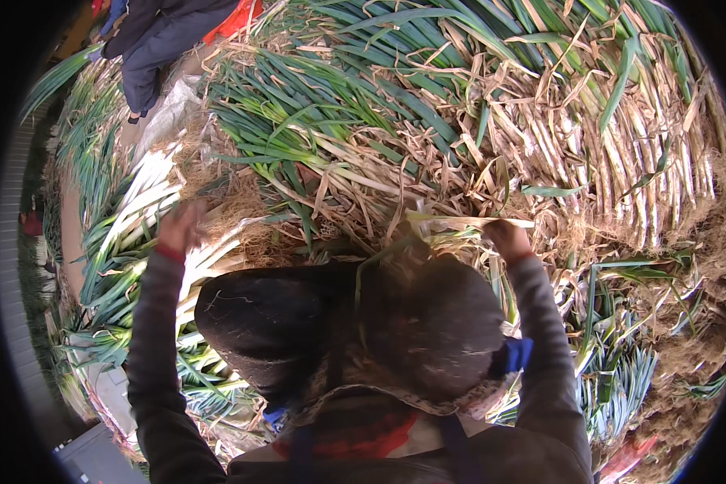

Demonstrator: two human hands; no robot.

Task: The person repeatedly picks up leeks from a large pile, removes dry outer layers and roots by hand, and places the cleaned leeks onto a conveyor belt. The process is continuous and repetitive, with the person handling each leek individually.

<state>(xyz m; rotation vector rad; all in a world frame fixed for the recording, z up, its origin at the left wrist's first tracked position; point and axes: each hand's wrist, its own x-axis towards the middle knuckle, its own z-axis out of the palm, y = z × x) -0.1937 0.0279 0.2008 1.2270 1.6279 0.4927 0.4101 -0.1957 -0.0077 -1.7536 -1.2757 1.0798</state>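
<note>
At the left, my left hand [183, 228] is smeared by motion over the root ends of a row of white-stemmed green onions [141, 194]. Its fingers cannot be made out, nor whether it holds anything. My right hand [508, 240] is closed on a pale yellowish onion leaf [460, 220], which stretches leftward above my right knee [431, 323]. Beyond my knees lies a heap of green onions [323, 121] with green tops and brown dry outer leaves.
Unpeeled green onions [613, 153] lie in thick rows at the right, roots toward me. Loose brown roots [686, 323] cover the right side. Another person's dark-trousered leg [145, 68] is at the far left, beside a clear plastic sheet [169, 113]. A grey box [97, 456] sits near left.
</note>
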